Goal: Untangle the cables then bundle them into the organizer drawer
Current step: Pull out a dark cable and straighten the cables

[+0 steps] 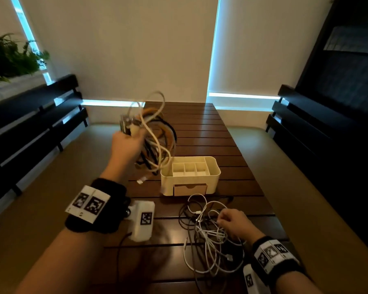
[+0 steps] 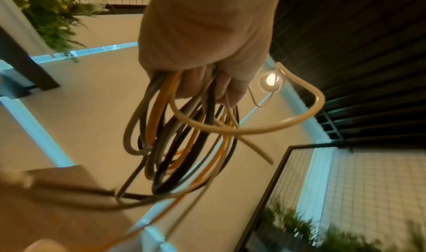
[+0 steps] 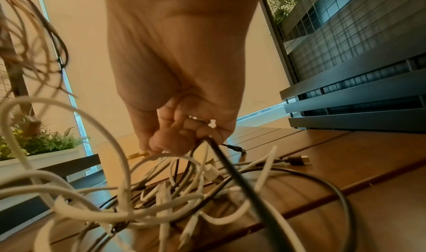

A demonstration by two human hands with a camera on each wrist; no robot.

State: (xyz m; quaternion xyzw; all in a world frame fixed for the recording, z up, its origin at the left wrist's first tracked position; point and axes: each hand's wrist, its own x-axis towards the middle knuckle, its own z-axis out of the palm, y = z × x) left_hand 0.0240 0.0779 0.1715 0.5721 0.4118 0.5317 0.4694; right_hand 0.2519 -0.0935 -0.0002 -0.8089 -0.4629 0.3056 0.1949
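My left hand [image 1: 127,143] is raised above the table's left side and grips a bunch of looped cables [image 1: 155,134], white, orange, grey and black; in the left wrist view the cable bunch [image 2: 184,139] hangs out of the left hand [image 2: 207,59]. A cream organizer [image 1: 190,176] with open top compartments and a brown front drawer [image 1: 190,189], which is closed, stands mid-table. In front of it lies a tangle of white and black cables [image 1: 210,236]. My right hand [image 1: 235,223] reaches into this tangle; the right wrist view shows the right hand [image 3: 184,134] pinching a black cable [image 3: 232,166].
The slatted brown table [image 1: 210,132] runs away from me, with dark benches [image 1: 30,124] on both sides. A planter with green plants [image 1: 11,58] is at the far left. A loose white connector [image 1: 141,180] dangles left of the organizer.
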